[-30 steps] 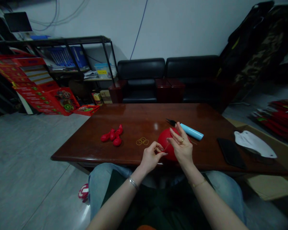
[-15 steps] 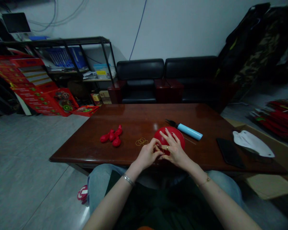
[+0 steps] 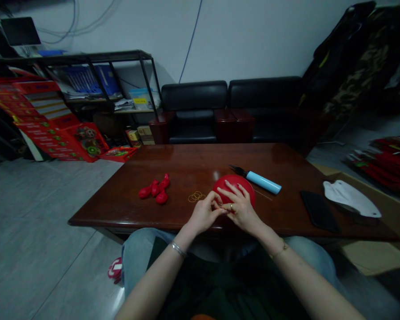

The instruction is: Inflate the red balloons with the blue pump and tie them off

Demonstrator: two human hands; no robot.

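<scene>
A round, inflated red balloon (image 3: 234, 180) rests at the table's near side, partly covered by my hands. My right hand (image 3: 242, 210) lies over its near side, upper fingers stretched across it, thumb and lower fingers closed at its near end. From the left, my left hand (image 3: 205, 213) meets the right in a pinch at that same end. The balloon's neck and whatever else is between the fingertips are hidden. Several yellow rubber bands (image 3: 196, 196) lie just left of my hands. Farther left is a cluster of small red balloons (image 3: 156, 190).
A light-blue hand pump (image 3: 263, 182) with a black nozzle lies right of the balloon, beside a thin stick (image 3: 263, 194). A black phone-like slab (image 3: 319, 211) and a white mask (image 3: 350, 198) lie at the right of the brown table (image 3: 200, 160). Black sofas (image 3: 195, 100) stand behind.
My fingertips have drawn closer together at the balloon's near end, and the right hand's fingers have shifted slightly left and down. Things on the table stay put.
</scene>
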